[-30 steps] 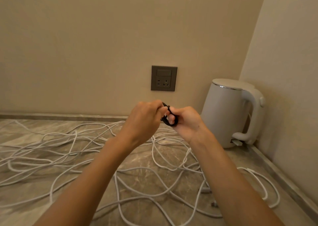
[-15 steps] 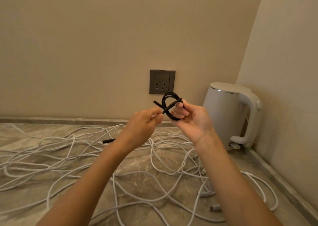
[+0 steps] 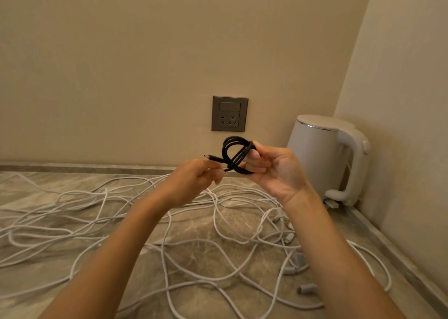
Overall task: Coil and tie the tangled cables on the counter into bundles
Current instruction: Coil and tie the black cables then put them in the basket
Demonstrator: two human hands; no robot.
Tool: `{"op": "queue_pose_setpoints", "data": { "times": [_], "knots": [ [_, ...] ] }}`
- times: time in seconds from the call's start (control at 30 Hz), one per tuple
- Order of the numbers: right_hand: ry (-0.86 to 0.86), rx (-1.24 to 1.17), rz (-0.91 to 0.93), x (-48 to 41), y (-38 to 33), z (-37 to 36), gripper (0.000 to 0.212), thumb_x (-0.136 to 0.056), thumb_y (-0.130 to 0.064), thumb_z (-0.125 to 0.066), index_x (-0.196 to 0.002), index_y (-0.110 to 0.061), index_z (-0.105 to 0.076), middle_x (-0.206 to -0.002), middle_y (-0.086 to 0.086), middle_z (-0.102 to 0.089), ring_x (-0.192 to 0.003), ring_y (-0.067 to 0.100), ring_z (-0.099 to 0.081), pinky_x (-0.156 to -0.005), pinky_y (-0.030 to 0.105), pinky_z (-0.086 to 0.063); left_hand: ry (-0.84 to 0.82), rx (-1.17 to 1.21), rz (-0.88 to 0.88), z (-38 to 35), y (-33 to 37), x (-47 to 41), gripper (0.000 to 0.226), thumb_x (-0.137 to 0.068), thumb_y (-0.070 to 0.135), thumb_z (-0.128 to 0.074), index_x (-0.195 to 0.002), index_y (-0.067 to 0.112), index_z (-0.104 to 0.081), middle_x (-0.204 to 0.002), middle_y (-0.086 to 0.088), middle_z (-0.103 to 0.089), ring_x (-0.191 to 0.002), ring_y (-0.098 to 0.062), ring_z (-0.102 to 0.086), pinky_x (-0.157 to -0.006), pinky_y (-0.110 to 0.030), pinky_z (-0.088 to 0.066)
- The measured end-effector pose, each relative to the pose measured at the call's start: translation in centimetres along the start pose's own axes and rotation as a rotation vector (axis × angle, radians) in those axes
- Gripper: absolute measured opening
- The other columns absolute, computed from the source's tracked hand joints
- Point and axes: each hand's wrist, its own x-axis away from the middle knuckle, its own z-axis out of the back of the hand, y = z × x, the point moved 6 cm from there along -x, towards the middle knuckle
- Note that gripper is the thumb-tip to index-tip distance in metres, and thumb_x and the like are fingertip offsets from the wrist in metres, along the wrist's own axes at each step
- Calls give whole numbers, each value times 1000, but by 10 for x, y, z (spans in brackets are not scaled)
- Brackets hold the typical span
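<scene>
Black cable (image 3: 236, 155): small coil of several loops, held in the air above the back edge of the counter (image 3: 206, 224), pinched between thumb and fingers of the right hand (image 3: 274, 170); its free plug end is gripped in the curled fingers of the left hand (image 3: 194, 180). White cables (image 3: 97, 212): loose tangle spread across the counter. White kettle (image 3: 320, 153): back right corner.

Your left hand (image 3: 194, 180) and right hand (image 3: 278, 170), gripping the black cable (image 3: 236, 153), have open air above and to the left. Below them, white cables (image 3: 169, 231) loop across most of the tabletop (image 3: 31, 185). Just right of your right hand the kettle (image 3: 317, 158) blocks the corner by the side wall (image 3: 400, 124). Beyond both hands stands the back wall (image 3: 121, 76).
</scene>
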Motion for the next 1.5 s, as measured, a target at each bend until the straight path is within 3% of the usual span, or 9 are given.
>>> {"op": "queue_pose_setpoints", "data": {
  "times": [0.17, 0.27, 0.4, 0.53, 0.63, 0.87, 1.13, 1.33, 1.5],
  "knots": [
    [-21, 34, -79, 3, 4, 2, 33, -49, -23, -89, -55, -8, -60, -45, -6, -36, -41, 3, -29, -50, 16, -44, -36, -204, 41, 4, -6, 1, 19, -94, 23, -46, -83, 20, -61, -77, -1, -60, -71, -17, -52, -69, -32, -42],
    [-89, 178, -154, 5, 7, 1, 29, -58, -31, -84, -57, -12, -63, -45, -10, -35, -47, 7, -17, -59, 14, -35, -16, -310, 47, 8, -9, 1, 18, -93, 20, -49, -99, 18, -66, -93, 1, -68, -88, -19, -60, -79, -39, -49],
    [-153, 398, -306, 7, 19, -1, 21, -70, -29, -73, -58, -13, -64, -44, -13, -38, -43, 2, -23, -65, 31, -9, 19, -469, 67, 15, -4, 2, 13, -93, 25, -51, -89, 17, -60, -75, 6, -53, -72, -14, -49, -61, -27, -34],
    [-55, 571, -469, 8, 30, -1, 33, -88, -12, -48, -58, -8, -60, -41, -10, -33, -38, 0, -25, -52, 16, -23, 85, -565, 75, 23, 3, 1, 16, -94, 28, -50, -90, 16, -59, -72, 7, -48, -70, -14, -48, -58, -25, -29],
    [27, 734, -531, 7, 38, -2, 35, -97, -10, -39, -64, -6, -52, -42, -7, -34, -40, 3, -26, -54, 21, -25, 85, -614, 81, 22, 10, 0, 17, -94, 27, -50, -92, 14, -60, -81, 3, -51, -77, -18, -47, -66, -28, -33],
    [359, 655, -376, -3, 36, 3, 26, -95, 1, -44, -71, -1, -54, -49, 0, -52, -36, 2, -39, -48, 15, -33, 141, -626, 25, 15, 35, 3, 20, -97, 25, -43, -94, 12, -58, -99, -6, -62, -89, -25, -55, -72, -35, -41],
    [523, 88, -107, -7, 32, 13, 20, -96, 2, -42, -84, 3, -59, -70, 7, -56, -56, 8, -49, -64, 23, -43, 356, -166, -26, 14, 42, 7, 18, -92, 7, -50, -89, 3, -68, -73, -1, -62, -69, -19, -58, -68, -31, -45],
    [562, 76, -36, -11, 31, 14, 18, -96, -3, -45, -88, 1, -61, -82, 9, -59, -80, 12, -55, -87, 28, -47, 323, 329, 230, 10, 16, 3, 8, -84, 5, -63, -90, 9, -68, -78, -8, -69, -63, -9, -60, -55, -11, -49],
    [596, 203, -66, -8, 32, 18, 17, -94, -8, -52, -84, -5, -66, -87, 5, -65, -96, 15, -56, -99, 34, -41, 323, 212, 257, 10, 7, 3, 2, -80, 14, -70, -80, 13, -68, -76, -4, -68, -66, -10, -60, -62, -19, -48]
  ]
}}
